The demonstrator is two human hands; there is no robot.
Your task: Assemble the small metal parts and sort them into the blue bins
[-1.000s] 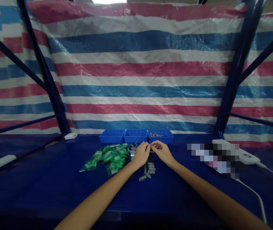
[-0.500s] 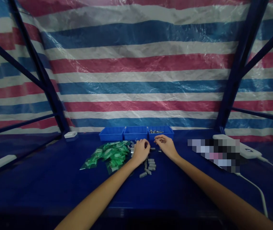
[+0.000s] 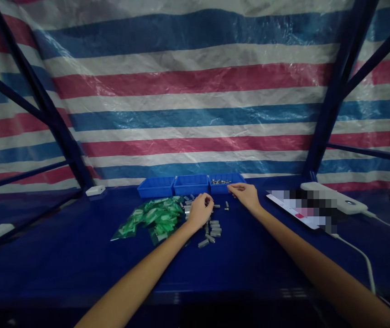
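Gently | right hand [image 3: 247, 196] bunched near blue rectangular plastic bin [image 3: 220, 188]; avoid its rim | left hand [image 3: 200, 212] curled | both grips unclear

bare left forearm [image 3: 157, 257]: in over near edge of flat blue table [image 3: 249, 264], angled inward | bare left hand [image 3: 200, 210]: fingers curled | bare right forearm [image 3: 300, 246]: same edge, angled inward | bare right hand [image 3: 247, 196]: closer to far edge, fingertips bunched, pointing left | hands apart
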